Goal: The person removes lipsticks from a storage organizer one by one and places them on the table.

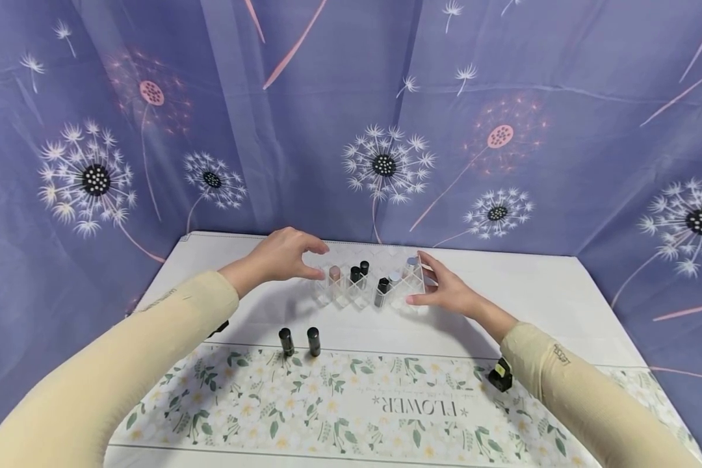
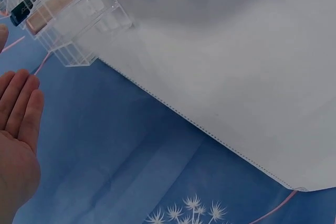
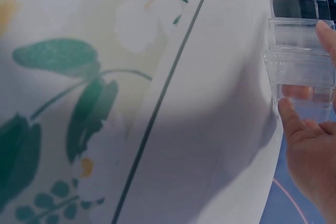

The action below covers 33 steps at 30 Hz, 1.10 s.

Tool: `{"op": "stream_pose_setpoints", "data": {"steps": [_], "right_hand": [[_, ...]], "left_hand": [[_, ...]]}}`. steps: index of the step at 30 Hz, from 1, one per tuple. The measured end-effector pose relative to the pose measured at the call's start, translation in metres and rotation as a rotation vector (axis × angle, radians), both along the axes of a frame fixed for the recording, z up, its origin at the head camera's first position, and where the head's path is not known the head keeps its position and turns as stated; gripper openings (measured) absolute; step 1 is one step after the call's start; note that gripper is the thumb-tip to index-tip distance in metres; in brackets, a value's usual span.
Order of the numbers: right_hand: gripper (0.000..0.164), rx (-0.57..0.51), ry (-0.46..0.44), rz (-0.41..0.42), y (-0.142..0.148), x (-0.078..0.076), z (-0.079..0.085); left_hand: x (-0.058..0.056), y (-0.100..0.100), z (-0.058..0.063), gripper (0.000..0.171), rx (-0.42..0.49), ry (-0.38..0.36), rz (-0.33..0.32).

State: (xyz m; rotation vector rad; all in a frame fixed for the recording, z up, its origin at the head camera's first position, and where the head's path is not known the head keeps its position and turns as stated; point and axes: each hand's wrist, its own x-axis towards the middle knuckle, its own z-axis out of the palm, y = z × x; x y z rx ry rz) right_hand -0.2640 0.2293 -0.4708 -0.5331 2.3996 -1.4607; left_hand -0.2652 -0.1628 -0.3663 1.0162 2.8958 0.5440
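A clear lipstick organizer [image 1: 359,299] with diamond-shaped compartments stands at the back of the white table. It holds a pinkish tube [image 1: 335,273], several black-capped tubes [image 1: 381,292] and pale blue-capped ones [image 1: 411,262]. At its right end my right hand [image 1: 444,287] grips it, the thumb at the front corner and the fingers round the side. My left hand [image 1: 286,253] hovers at the left end, thumb and fingers spread. In the left wrist view its fingers [image 2: 23,100] are nearly straight, apart from the organizer, with nothing held.
Two black lipstick tubes [image 1: 286,342] [image 1: 313,341] stand upright near the back edge of the floral strip [image 1: 339,416]. A small black object with a yellow label [image 1: 500,375] sits beside the right sleeve. Behind the table hangs a blue dandelion-print curtain [image 1: 304,162].
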Motion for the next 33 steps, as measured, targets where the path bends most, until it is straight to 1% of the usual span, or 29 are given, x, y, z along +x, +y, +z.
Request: {"op": "stream_pose_setpoints", "data": {"steps": [6, 10, 13, 17, 21, 26, 29, 33], "right_hand": [[0.113, 0.002, -0.005, -0.005, 0.000, 0.000, 0.002], [0.114, 0.006, -0.007, -0.010, 0.000, -0.001, 0.003], [0.114, 0.004, -0.010, -0.011, 0.000, -0.001, 0.003], [0.114, 0.003, -0.016, -0.009, 0.000, -0.001, 0.002], [0.114, 0.004, -0.011, -0.006, -0.001, -0.001, 0.001], [0.114, 0.002, -0.011, -0.004, -0.001, -0.001, 0.001], [0.113, -0.004, -0.010, -0.001, -0.001, -0.001, 0.000], [0.113, -0.005, -0.013, -0.008, -0.002, -0.001, 0.000]], "left_hand": [[-0.004, 0.005, -0.008, 0.053, 0.010, -0.008, 0.013], [-0.006, 0.010, -0.011, 0.052, 0.024, -0.001, 0.045], [-0.006, 0.014, -0.013, 0.050, 0.036, -0.014, 0.070], [-0.007, 0.017, -0.020, 0.049, 0.036, -0.033, 0.074], [-0.006, 0.019, -0.025, 0.050, 0.031, -0.022, 0.063], [-0.005, 0.021, -0.031, 0.041, 0.052, 0.007, 0.045], [-0.005, 0.022, -0.034, 0.030, 0.052, 0.023, 0.028], [-0.006, 0.024, -0.036, 0.020, 0.048, 0.027, 0.022]]}}
